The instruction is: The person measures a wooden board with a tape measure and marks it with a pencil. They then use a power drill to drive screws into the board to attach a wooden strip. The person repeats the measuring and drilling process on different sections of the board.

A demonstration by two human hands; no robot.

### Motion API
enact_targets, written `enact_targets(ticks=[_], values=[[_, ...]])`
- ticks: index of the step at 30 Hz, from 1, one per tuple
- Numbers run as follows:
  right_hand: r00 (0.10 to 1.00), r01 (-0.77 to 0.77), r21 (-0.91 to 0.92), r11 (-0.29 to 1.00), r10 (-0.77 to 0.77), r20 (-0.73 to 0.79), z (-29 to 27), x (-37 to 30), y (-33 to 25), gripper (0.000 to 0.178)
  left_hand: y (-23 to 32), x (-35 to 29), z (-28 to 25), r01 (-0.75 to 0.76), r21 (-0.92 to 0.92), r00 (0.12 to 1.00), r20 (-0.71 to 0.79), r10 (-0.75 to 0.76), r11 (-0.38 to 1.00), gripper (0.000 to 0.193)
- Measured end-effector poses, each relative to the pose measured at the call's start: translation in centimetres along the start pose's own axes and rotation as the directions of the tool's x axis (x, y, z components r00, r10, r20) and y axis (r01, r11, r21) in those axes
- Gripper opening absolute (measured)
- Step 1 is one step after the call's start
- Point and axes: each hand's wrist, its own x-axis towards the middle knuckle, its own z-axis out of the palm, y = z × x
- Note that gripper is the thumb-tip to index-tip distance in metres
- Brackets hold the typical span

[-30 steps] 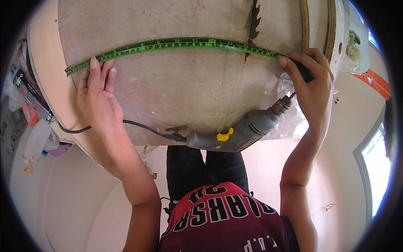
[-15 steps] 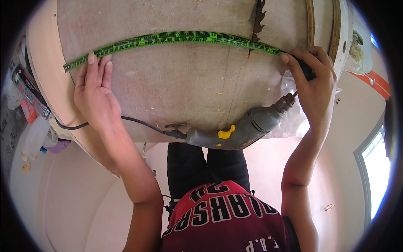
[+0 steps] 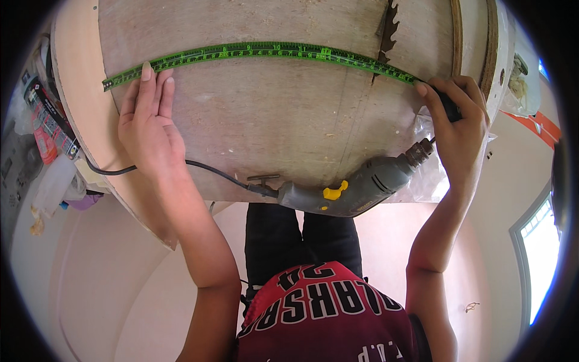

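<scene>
A green tape measure (image 3: 265,50) is drawn out across a flat wooden board (image 3: 259,127), its blade bowing slightly in the fisheye picture. My left hand (image 3: 154,139) lies palm up near the blade's left end, fingers stretched out, with the fingertips at the blade's near edge. On the right, my right hand (image 3: 461,130) grips the dark case of the tape measure, thumb beside the spot where the blade comes out. The case is largely hidden by my fingers. Between my forearms, a grey power drill (image 3: 368,184) with a yellow trigger rests along the board's near edge.
A toothed saw blade (image 3: 389,36) lies at the far right, under the tape's line. The drill's black cord (image 3: 214,171) runs left beneath my left wrist. Clear plastic (image 3: 425,175) sits by the chuck. A black tube (image 3: 51,114) and bags stand beyond the left edge.
The whole view has shifted a little, so the board, tape, drill and hands appear farther right. Both hands keep their places on the tape measure.
</scene>
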Motion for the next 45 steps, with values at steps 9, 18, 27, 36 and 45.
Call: enact_targets(ticks=[9, 18, 27, 36, 45], values=[[0.999, 0.032, -0.034, 0.999, -0.032, 0.015, -0.2, -0.2, 2.1, 0.03, 0.0, -0.5, 0.9, 0.085, -0.103, 0.996, 0.015, -0.084, 0.991, 0.029], [0.997, 0.077, 0.043, 0.996, -0.078, 0.015, -0.5, 0.3, 0.7, 0.028, 0.2, 0.0, -0.7, 0.056, -0.059, 0.998, -0.005, -0.056, 0.997, 0.022], [0.997, 0.064, 0.03, 0.997, -0.063, -0.036, 0.0, 0.1, 1.1, 0.027, -0.2, 0.2, -0.2, -0.027, 0.018, 0.999, 0.042, 0.026, 0.999, 0.036], [1.0, -0.028, -0.002, 1.0, 0.028, 0.002, 0.0, -0.1, 0.9, 0.033, -0.5, 0.8, -0.7, -0.048, 0.052, 0.998, 0.05, 0.045, 0.998, 0.043], [0.999, -0.048, -0.004, 0.999, 0.048, 0.011, 0.1, -0.2, 0.9, 0.031, -0.4, 0.8, -0.8, -0.048, 0.057, 0.997, 0.058, 0.045, 0.997, 0.045]])
